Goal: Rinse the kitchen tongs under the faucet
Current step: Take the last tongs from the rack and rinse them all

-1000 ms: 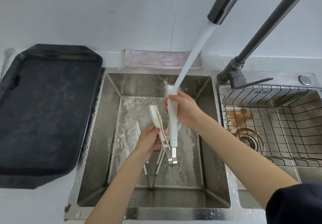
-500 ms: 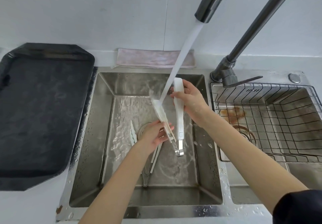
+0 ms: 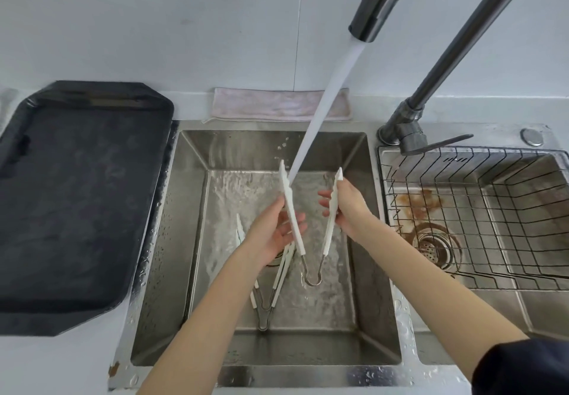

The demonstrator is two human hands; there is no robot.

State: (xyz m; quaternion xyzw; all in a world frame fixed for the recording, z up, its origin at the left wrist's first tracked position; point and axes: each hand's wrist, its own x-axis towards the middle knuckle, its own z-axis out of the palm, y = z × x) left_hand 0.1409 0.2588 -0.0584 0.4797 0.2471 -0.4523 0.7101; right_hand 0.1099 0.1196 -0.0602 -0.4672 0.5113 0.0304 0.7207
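Note:
White-armed kitchen tongs (image 3: 312, 274) with a steel hinge loop hang spread in a V over the left sink basin (image 3: 191, 240). My left hand (image 3: 271, 234) grips the left arm, my right hand (image 3: 348, 207) grips the right arm. Water streams from the dark faucet spout (image 3: 369, 22) and hits the tip of the left arm. A second pair of tongs (image 3: 264, 305) lies on the basin floor, partly hidden under my left hand.
A black tray (image 3: 77, 197) sits on the counter at left. A pink cloth (image 3: 277, 104) lies behind the basin. The right basin holds a wire rack (image 3: 480, 216) over a rusty drain. The faucet base and lever (image 3: 409, 136) stand between the basins.
The tong arms have been pulled apart into a wide V. The water stream has shifted from the right arm to the left arm's tip.

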